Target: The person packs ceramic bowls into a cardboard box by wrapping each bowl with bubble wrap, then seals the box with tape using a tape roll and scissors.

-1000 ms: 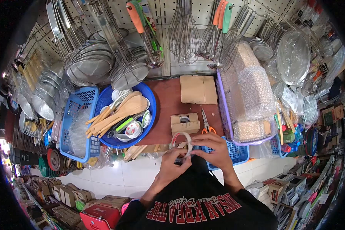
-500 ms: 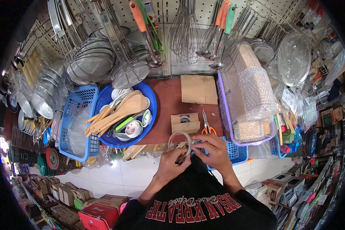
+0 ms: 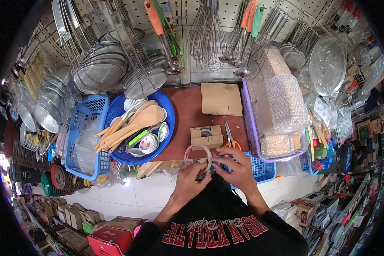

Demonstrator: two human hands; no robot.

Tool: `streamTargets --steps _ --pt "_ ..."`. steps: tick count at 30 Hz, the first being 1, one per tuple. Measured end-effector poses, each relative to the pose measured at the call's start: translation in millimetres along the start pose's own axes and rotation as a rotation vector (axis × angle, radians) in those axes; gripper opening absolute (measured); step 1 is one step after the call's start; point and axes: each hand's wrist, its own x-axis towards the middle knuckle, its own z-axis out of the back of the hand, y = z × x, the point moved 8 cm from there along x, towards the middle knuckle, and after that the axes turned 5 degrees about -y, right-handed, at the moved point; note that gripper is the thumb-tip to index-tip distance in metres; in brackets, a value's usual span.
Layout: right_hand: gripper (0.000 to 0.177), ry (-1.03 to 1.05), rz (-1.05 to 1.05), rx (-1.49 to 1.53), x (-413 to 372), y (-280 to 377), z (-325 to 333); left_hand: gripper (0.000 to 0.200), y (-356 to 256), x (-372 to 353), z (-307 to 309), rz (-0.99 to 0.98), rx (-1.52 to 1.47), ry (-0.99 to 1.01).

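A roll of clear tape (image 3: 209, 157) stands on edge over the near side of the table, its ring tilted toward me. My left hand (image 3: 191, 178) is closed on the lower part of the roll, thumb and fingers gripping its rim. Just right of the roll is my right hand (image 3: 238, 168), fingers bent and apart, with its fingertips close to the tape's outer edge. Beyond the hands lie orange-handled scissors (image 3: 230, 138), blades pointing away. Beside them is a small open cardboard box (image 3: 195, 137) with a round dark item (image 3: 205, 132) inside.
A blue bowl (image 3: 171, 128) of wooden spatulas and small ladles is at the left, beside a blue basket (image 3: 103, 145). A flat cardboard piece (image 3: 221, 99) lies at the back. Right stands a purple basket (image 3: 248, 115) with bubble-wrapped boxes. Strainers and whisks (image 3: 207, 42) hang above.
My right fingertips have drawn slightly apart and shifted a little at the tape's edge. The roll has turned and moved slightly left in my left hand.
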Motion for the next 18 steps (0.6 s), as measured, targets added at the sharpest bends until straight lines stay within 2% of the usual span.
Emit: streamTargets --steps 8,14,18 --pt "0.026 0.019 0.051 -0.074 -3.8 -1.6 -2.5 0.027 -9.2 2.3 -1.4 -0.166 0.099 0.024" --pt "0.033 0.073 0.116 -0.213 -4.3 3.2 -8.8 0.027 -5.6 0.3 -5.2 -0.153 0.069 0.036" --pt "0.031 0.08 0.079 -0.196 -3.7 0.9 -9.4 0.024 0.3 -1.1 -4.3 -0.055 0.007 0.057"
